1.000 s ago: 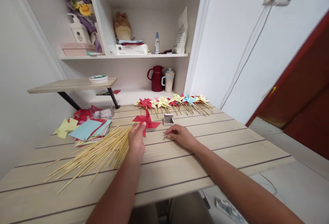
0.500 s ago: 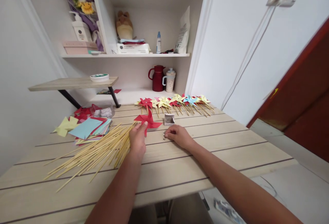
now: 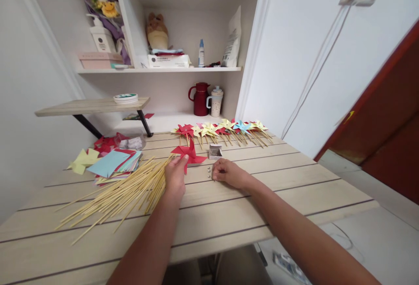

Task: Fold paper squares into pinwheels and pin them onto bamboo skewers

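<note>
My left hand (image 3: 176, 172) is closed on a red paper pinwheel (image 3: 193, 158), thumb on top near its centre. The pinwheel is held above the table, and I see no stick on it. On the table to its right lie several small silvery pins (image 3: 208, 169), probably thumbtacks, in a short row. Right beside them rests my right hand (image 3: 229, 173), its fingers curled and thumb pressed in; whatever they hold, if anything, is hidden. Just beyond that hand stands a small open box (image 3: 215, 151) with tiny shiny pieces inside. Thin wooden sticks (image 3: 121, 195) lie in a loose pile left of my left hand.
Finished pinwheels on sticks (image 3: 225, 128) line the back of the table. Coloured paper squares (image 3: 113, 163), a yellow folded paper (image 3: 83, 161) and a clear container (image 3: 132, 142) sit at left, near a raised wooden shelf (image 3: 78, 107). A red jug (image 3: 200, 99) and a cup (image 3: 216, 101) stand behind.
My right hand has drawn slightly right, away from the small pins, which now show more plainly in a row. My left hand keeps the red pinwheel in nearly the same place.
</note>
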Action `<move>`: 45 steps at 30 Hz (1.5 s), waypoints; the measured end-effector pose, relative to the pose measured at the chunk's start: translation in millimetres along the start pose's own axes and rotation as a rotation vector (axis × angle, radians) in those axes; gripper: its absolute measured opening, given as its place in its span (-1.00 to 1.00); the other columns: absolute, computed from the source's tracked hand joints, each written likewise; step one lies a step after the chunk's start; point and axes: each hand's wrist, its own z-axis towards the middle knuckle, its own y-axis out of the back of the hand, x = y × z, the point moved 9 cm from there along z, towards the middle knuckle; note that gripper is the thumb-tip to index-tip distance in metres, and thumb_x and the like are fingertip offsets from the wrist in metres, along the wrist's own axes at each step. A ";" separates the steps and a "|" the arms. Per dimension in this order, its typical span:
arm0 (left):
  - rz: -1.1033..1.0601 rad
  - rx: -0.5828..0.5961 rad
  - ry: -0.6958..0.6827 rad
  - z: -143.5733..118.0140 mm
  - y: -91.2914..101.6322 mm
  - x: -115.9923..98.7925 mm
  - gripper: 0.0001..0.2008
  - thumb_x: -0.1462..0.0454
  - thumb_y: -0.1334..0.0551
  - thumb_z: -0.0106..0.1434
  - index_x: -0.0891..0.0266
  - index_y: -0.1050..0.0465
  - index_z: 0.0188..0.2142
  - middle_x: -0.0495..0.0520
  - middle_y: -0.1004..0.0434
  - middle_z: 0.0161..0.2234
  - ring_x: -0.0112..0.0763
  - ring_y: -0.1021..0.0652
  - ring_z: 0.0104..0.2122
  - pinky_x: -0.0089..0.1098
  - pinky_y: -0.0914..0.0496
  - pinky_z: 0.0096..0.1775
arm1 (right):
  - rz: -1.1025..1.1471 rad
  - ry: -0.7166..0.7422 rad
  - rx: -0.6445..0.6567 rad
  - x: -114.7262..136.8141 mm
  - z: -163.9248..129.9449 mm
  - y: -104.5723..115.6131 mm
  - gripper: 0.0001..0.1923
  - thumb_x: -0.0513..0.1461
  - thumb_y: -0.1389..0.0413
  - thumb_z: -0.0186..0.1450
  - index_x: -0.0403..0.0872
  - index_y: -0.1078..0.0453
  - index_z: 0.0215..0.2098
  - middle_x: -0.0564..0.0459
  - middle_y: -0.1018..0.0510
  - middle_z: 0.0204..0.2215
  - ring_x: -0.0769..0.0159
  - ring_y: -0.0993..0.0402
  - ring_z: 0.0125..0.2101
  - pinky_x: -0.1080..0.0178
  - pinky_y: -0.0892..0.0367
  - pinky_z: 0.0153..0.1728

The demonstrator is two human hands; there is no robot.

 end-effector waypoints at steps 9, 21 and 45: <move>-0.024 0.044 0.083 -1.2 -5.2 6.4 -0.69 0.19 -0.46 -0.03 0.26 -0.59 -0.27 0.10 -0.66 -0.30 -0.30 -0.61 -0.26 -0.25 -0.44 -0.11 | -0.014 -0.045 -0.035 -0.4 1.6 -1.6 -0.94 -0.22 -0.24 0.14 -0.05 -0.53 -0.45 0.06 -0.57 -0.39 0.28 -0.46 -0.35 0.28 -0.27 -0.31; -0.052 0.027 0.111 -1.6 -5.6 7.2 -0.71 0.23 -0.47 -0.06 0.26 -0.59 -0.30 0.08 -0.66 -0.31 -0.33 -0.60 -0.28 -0.28 -0.43 -0.11 | 0.037 -0.083 -0.053 -8.3 4.4 -3.6 -0.96 -0.25 -0.20 0.16 -0.05 -0.50 -0.44 0.07 -0.59 -0.41 0.31 -0.46 -0.37 0.31 -0.26 -0.34; -0.023 0.025 0.119 -4.6 -7.2 2.3 -0.76 0.25 -0.45 -0.04 0.25 -0.59 -0.33 0.05 -0.64 -0.36 -0.34 -0.60 -0.30 -0.31 -0.42 -0.13 | 0.013 -0.069 -0.099 0.7 -3.1 4.0 -0.89 -0.26 -0.11 0.25 -0.07 -0.49 -0.35 0.04 -0.59 -0.39 0.29 -0.43 -0.37 0.30 -0.25 -0.33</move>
